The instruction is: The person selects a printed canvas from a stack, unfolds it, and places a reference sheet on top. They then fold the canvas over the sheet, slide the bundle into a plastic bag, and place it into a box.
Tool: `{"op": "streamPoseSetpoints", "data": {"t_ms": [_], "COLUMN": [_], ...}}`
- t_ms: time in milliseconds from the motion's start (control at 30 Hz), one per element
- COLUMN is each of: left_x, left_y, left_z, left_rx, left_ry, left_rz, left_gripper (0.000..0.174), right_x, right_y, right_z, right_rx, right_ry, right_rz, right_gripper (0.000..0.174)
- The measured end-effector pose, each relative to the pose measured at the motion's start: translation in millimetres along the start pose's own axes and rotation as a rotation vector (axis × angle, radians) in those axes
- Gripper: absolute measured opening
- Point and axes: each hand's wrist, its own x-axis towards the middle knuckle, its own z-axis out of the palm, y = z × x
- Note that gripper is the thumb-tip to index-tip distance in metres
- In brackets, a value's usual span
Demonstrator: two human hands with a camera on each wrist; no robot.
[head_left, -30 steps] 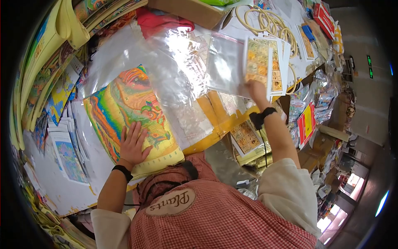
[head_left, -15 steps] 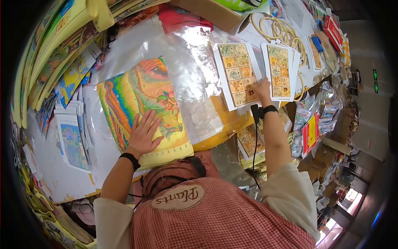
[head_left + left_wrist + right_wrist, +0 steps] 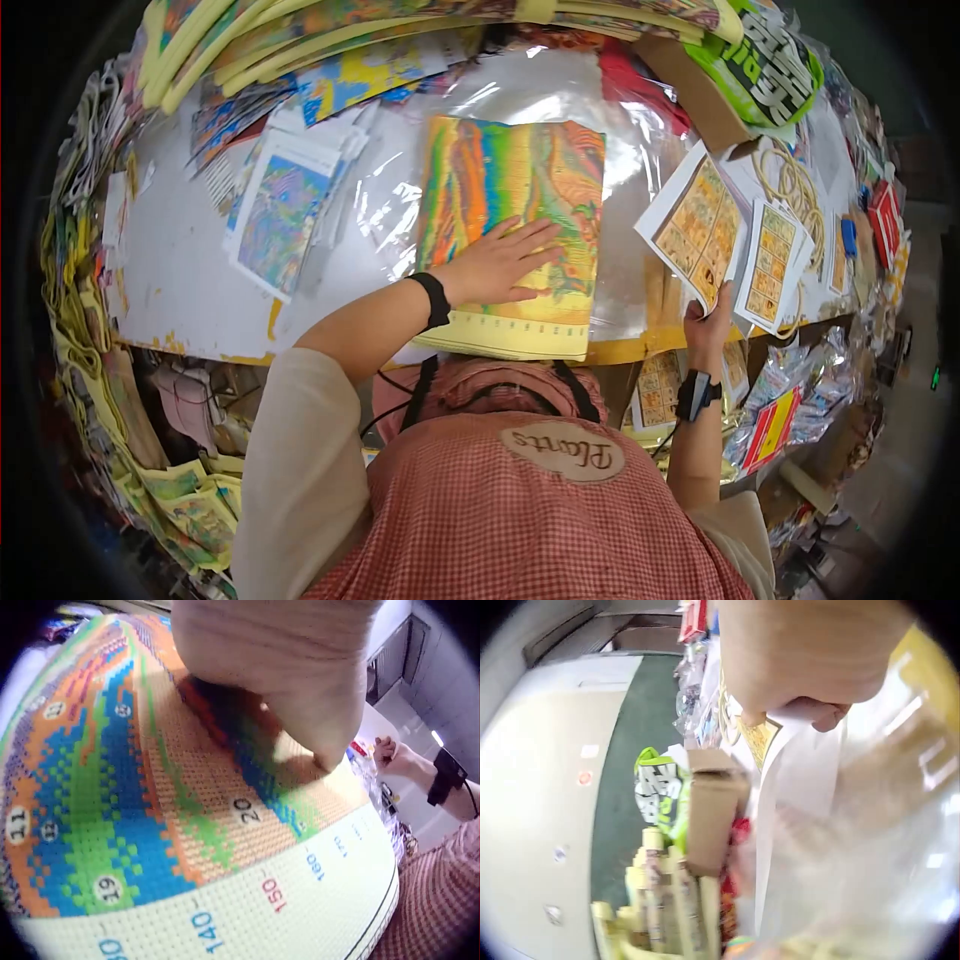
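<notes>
Pressing down on the colourful canvas (image 3: 505, 180) at the centre of the head view, the left hand (image 3: 500, 265) lies flat with its fingers straight and spread. At the right of the frame, the right hand (image 3: 708, 325) grips the lower edge of a printed sheet (image 3: 695, 225) of small yellow pictures, held just beside a second sheet (image 3: 770, 265).

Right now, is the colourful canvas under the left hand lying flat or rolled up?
Flat. The colourful canvas lies fully spread out, and the left hand rests on it with straight fingers.
</notes>
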Motion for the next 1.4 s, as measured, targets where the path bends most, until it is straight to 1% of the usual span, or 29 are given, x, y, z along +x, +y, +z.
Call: {"op": "streamPoseSetpoints", "data": {"t_ms": [33,67,133,167,200,233,267,333,400,467,533,567,667,700,767,800,867,900,967,1000,1033,1100,1167,1200,1233,1267,1333,1367,1400], "left_x": [-4,-13,-32,-45,-64,-93,-128,-198,-243,-298,-321,-324,-317,-303,-264,-242,-210,-196,-164,-155,-151,-149,-156,-159,-158,-156,-157,-155,-151], "left_y": [-4,-7,-15,-34,-50,-57,-78,-111,-114,-134,-141,-139,-125,-117,-87,-72,-50,-37,3,14,11,-11,-40,-55,-67,-65,-63,-60,-55], "left_z": [-4,-8,-16,-20,-27,-31,-31,-30,-43,-29,-38,-46,-80,-93,-110,-110,-97,-90,-92,-93,-82,-39,0,16,24,20,8,4,0], "left_rx": [-0.009,0.003,0.023,-0.045,-0.024,0.214,0.197,0.491,0.392,0.363,0.321,0.298,0.205,0.047,-0.205,-0.333,-0.529,-0.624,-1.188,-1.462,-1.187,-0.635,-0.157,0.087,-0.714,-0.848,-1.112,-1.123,-1.135], "left_ry": [-0.007,0.050,0.163,0.261,0.215,0.408,0.505,0.490,0.222,0.258,0.159,0.111,0.357,0.359,0.427,0.454,0.440,0.431,0.293,0.210,0.237,0.281,0.342,0.368,0.537,0.517,0.475,0.478,0.479], "left_rz": [0.028,-0.055,-0.219,-0.330,-0.553,-0.657,-0.784,-1.002,-1.418,-1.364,-1.332,-1.314,-1.191,-1.211,-1.132,-1.088,-0.967,-0.908,-0.831,-0.774,-0.746,-0.668,-0.809,-0.869,-0.977,-0.944,-0.870,-0.880,-0.889], "left_gripper": [0.068,0.069,0.071,0.072,0.071,0.073,0.078,0.080,0.076,0.052,0.035,0.031,0.034,0.033,0.033,0.033,0.034,0.035,0.040,0.042,0.046,0.054,0.059,0.062,0.059,0.054,0.043,0.038,0.034], "right_x": [-2,-16,-66,-84,-98,-109,-114,-103,-97,-102,-108,-106,-109,-108,-106,-106,-107,-108,-111,-112,-112,-119,-123,-126,-132,-137,-145,-146,-145], "right_y": [4,11,39,59,75,91,105,138,155,147,141,143,139,139,142,139,134,134,132,132,134,134,132,130,126,122,116,114,114], "right_z": [1,23,94,113,128,134,132,101,85,104,119,117,113,112,104,97,91,93,88,85,81,78,75,79,87,95,113,118,119], "right_rx": [0.183,0.127,0.014,-0.099,-0.211,-0.273,-0.335,-0.392,-0.410,-0.392,-0.351,-0.353,-0.413,-0.391,-0.350,-0.250,-0.048,-0.005,0.131,0.199,0.317,0.334,0.340,0.239,0.138,0.035,-0.053,-0.097,-0.213], "right_ry": [-0.226,-0.220,-0.205,-0.173,-0.138,-0.164,-0.188,-0.238,-0.246,-0.168,-0.105,-0.127,-0.138,-0.134,-0.114,-0.105,-0.094,0.024,-0.047,-0.085,-0.119,-0.151,-0.189,-0.174,-0.158,-0.140,-0.095,-0.073,-0.124], "right_rz": [0.105,0.168,0.292,0.297,0.301,0.327,0.353,0.334,0.288,0.298,0.343,0.350,0.352,0.343,0.318,0.332,0.353,0.345,0.389,0.413,0.431,0.432,0.433,0.395,0.358,0.324,0.258,0.225,0.187], "right_gripper": [0.029,0.027,0.022,0.020,0.017,0.016,0.015,0.013,0.013,0.016,0.021,0.020,0.016,0.012,0.007,0.006,0.005,0.009,0.011,0.012,0.013,0.012,0.013,0.012,0.012,0.012,0.007,0.006,0.007]}}
